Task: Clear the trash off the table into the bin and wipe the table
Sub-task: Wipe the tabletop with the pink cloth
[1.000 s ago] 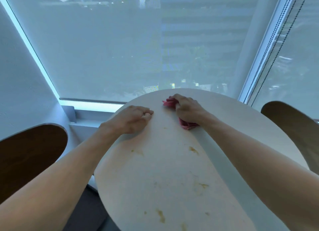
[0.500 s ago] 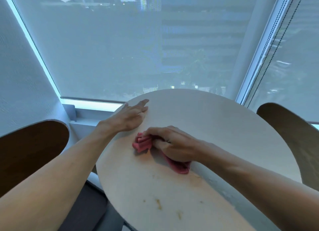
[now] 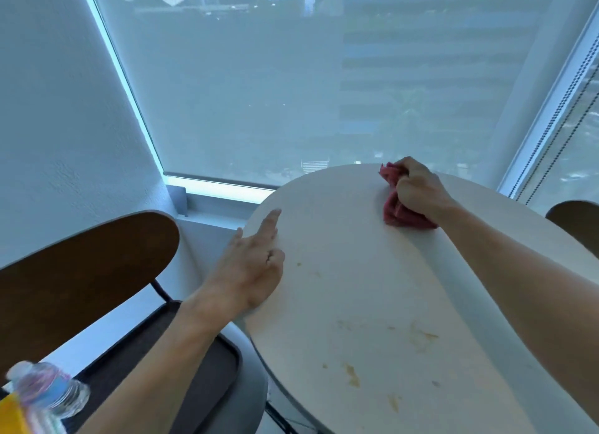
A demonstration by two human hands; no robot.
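Head view: no trash shows on the table (image 3: 356, 291); wiping is underway. The right hand (image 3: 418, 190) clenches a red cloth (image 3: 400, 214) at the far edge, the left hand (image 3: 251, 265) rests flat, and brown stains (image 3: 353, 373) remain near.

Left hand (image 3: 252, 265) flat, fingers straight; right hand (image 3: 418, 190) clenched.

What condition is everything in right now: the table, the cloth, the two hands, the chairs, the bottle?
Table: upright, brownish stains on its near half.
Red cloth: bunched, on the table's far side.
Right hand: grips the cloth.
Left hand: on the table's left edge, forefinger straight.
Left chair: unoccupied.
Right chair: only partly in view.
Plastic bottle: blurred, bottom left corner.
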